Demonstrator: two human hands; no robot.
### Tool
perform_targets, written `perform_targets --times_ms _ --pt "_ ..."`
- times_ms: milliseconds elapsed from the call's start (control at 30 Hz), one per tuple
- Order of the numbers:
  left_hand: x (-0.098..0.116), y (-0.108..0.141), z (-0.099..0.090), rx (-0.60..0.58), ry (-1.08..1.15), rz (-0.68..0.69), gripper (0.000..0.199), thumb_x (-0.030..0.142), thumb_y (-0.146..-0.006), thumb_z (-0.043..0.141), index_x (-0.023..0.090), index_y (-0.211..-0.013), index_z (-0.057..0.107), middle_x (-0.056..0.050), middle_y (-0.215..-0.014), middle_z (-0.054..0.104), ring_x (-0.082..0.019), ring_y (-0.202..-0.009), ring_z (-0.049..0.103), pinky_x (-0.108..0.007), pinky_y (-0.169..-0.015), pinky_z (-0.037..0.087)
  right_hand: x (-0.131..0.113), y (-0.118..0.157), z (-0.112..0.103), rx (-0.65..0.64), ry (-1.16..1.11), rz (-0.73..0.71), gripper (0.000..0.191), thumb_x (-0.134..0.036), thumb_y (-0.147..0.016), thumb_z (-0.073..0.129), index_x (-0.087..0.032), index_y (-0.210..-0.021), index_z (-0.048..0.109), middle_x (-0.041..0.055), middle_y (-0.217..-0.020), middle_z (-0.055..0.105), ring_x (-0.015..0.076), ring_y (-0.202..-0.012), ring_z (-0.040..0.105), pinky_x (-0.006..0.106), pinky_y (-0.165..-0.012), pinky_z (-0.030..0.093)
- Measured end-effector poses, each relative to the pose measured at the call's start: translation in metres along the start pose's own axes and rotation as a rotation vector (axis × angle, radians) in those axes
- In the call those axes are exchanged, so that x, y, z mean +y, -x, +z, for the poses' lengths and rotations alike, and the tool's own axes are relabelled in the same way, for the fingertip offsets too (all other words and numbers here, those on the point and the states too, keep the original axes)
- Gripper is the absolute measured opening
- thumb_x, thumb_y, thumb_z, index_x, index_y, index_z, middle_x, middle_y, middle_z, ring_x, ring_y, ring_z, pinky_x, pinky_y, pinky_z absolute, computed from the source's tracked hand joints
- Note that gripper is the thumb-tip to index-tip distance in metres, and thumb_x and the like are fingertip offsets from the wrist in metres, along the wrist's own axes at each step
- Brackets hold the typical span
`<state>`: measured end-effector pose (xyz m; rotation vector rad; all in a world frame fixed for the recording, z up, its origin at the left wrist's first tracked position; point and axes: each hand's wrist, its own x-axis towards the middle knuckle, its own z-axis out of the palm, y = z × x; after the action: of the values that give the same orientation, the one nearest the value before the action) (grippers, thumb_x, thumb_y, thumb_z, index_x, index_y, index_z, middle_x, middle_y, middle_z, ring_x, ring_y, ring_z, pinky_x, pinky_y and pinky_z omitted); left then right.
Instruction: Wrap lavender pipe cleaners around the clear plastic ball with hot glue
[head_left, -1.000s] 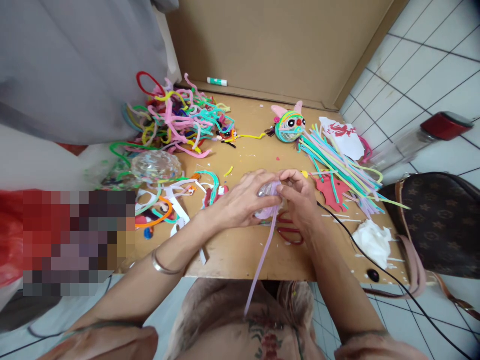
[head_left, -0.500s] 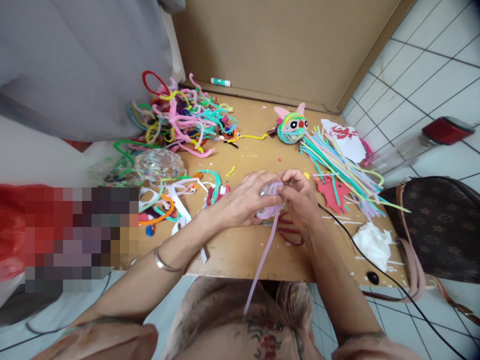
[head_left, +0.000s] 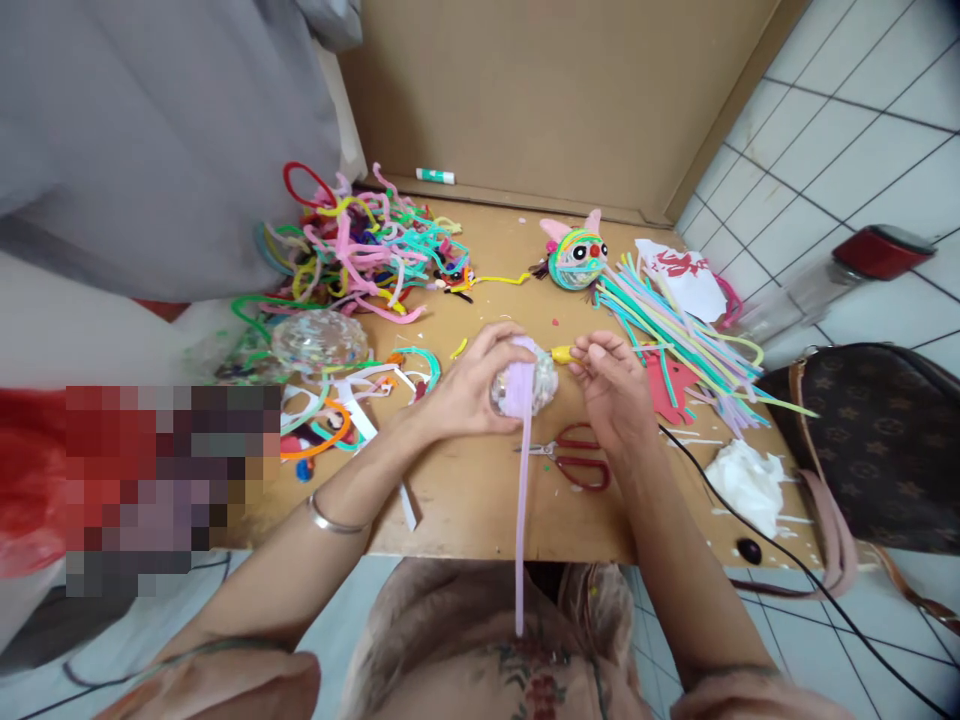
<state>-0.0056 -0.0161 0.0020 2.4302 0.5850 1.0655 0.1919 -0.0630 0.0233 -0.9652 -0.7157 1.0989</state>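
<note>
My left hand (head_left: 480, 385) is wrapped round a clear, rounded ball (head_left: 546, 382) over the middle of the table. A lilac strip (head_left: 523, 480) lies across the ball and hangs down past the table's front edge. To the right of the ball, my right hand (head_left: 611, 375) is closed with its fingertips at a small yellow piece (head_left: 564, 355), whose left end is close to the ball. Red-handled scissors (head_left: 581, 472) lie on the table just below my right hand, their blades pointing left.
Tangled fuzzy stems (head_left: 367, 245) fill the back left, near a clear ball (head_left: 321, 340). At the back right are a decorated ball with pink ears (head_left: 577, 258), straight stems (head_left: 675, 330), crumpled tissue (head_left: 746, 485), a black cable (head_left: 701, 470) and a brown bag (head_left: 885, 440).
My right hand has moved off the ball and now holds the yellow piece. The ball and the scissors are more exposed, and the lilac strip hangs straighter.
</note>
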Motion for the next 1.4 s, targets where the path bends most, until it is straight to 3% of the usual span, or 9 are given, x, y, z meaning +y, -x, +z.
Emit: perform_targets --times_ms 167,367,667,833,1100,1200,1300,1400 --pt "-0.005 -0.003 -0.004 0.069 0.215 -0.241 0.075 0.037 -0.053 0.084 0.021 -0.118 0.050 -0.012 -0.129 0.048 -0.032 -0.128 0.047 -0.048 -0.110 0.038 0.003 -0.002 -0.007 -0.020 -0.013 0.071 0.039 -0.034 -0.059 0.085 -0.023 -0.087 0.059 -0.0056 -0.080 0.066 0.0081 -0.075 0.064 0.020 -0.067 0.051" --pt "-0.010 -0.001 -0.006 0.000 0.453 -0.433 0.080 0.045 -0.053 0.083 0.021 -0.121 0.050 -0.008 -0.121 0.055 -0.027 -0.113 0.056 -0.041 -0.102 0.045 0.004 0.006 0.001 -0.058 0.041 0.085 0.040 -0.034 -0.057 0.084 -0.022 -0.087 0.061 -0.0033 -0.081 0.065 0.0098 -0.071 0.062 0.023 -0.066 0.049" --pt "-0.010 -0.002 -0.011 -0.037 0.342 -0.444 0.078 0.042 -0.051 0.081 0.020 -0.121 0.053 -0.009 -0.124 0.055 -0.026 -0.110 0.056 -0.041 -0.100 0.044 0.004 0.007 0.003 -0.112 0.250 -0.048 0.030 -0.038 -0.060 0.079 -0.020 -0.079 0.063 -0.0034 -0.071 0.063 0.0102 -0.066 0.057 0.026 -0.068 0.049" --pt "-0.008 -0.001 -0.008 -0.037 0.453 -0.494 0.081 0.044 -0.054 0.080 0.019 -0.124 0.048 -0.009 -0.116 0.058 -0.022 -0.098 0.059 -0.034 -0.083 0.051 0.007 0.006 0.002 -0.158 0.360 -0.104 0.022 -0.035 -0.063 0.073 -0.019 -0.075 0.064 -0.0034 -0.065 0.063 0.0101 -0.061 0.055 0.025 -0.062 0.047" --pt "-0.012 -0.004 -0.012 0.018 0.352 -0.527 0.079 0.043 -0.053 0.077 0.015 -0.122 0.053 -0.008 -0.117 0.060 -0.025 -0.104 0.058 -0.037 -0.094 0.049 0.007 -0.003 -0.007 -0.169 0.569 -0.182 0.018 -0.035 -0.067 0.066 -0.019 -0.075 0.064 -0.0045 -0.062 0.059 0.0085 -0.054 0.047 0.023 -0.055 0.038" --pt "-0.014 -0.004 -0.014 0.055 0.312 -0.559 0.080 0.041 -0.053 0.077 0.016 -0.125 0.052 -0.006 -0.114 0.061 -0.024 -0.103 0.058 -0.036 -0.094 0.049 0.002 0.012 -0.019 -0.183 0.751 -0.272 0.016 -0.034 -0.075 0.061 -0.020 -0.081 0.064 -0.0008 -0.071 0.062 0.0126 -0.062 0.053 0.028 -0.063 0.045" --pt "-0.013 -0.004 -0.014 0.052 0.335 -0.575 0.080 0.042 -0.055 0.076 0.017 -0.126 0.051 -0.005 -0.110 0.061 -0.024 -0.099 0.058 -0.036 -0.091 0.050 -0.005 0.045 -0.034 -0.268 1.155 -0.428 0.013 -0.027 -0.081 0.059 -0.020 -0.090 0.065 0.0067 -0.091 0.067 0.0218 -0.088 0.060 0.038 -0.083 0.048" --pt "-0.010 -0.005 -0.014 0.052 0.353 -0.585 0.080 0.043 -0.055 0.075 0.016 -0.126 0.050 -0.006 -0.111 0.061 -0.023 -0.098 0.059 -0.036 -0.090 0.050 -0.006 0.077 -0.046 -0.371 1.447 -0.373 0.027 -0.022 -0.085 0.057 -0.019 -0.111 0.063 0.0121 -0.113 0.064 0.0272 -0.104 0.058 0.044 -0.092 0.047"
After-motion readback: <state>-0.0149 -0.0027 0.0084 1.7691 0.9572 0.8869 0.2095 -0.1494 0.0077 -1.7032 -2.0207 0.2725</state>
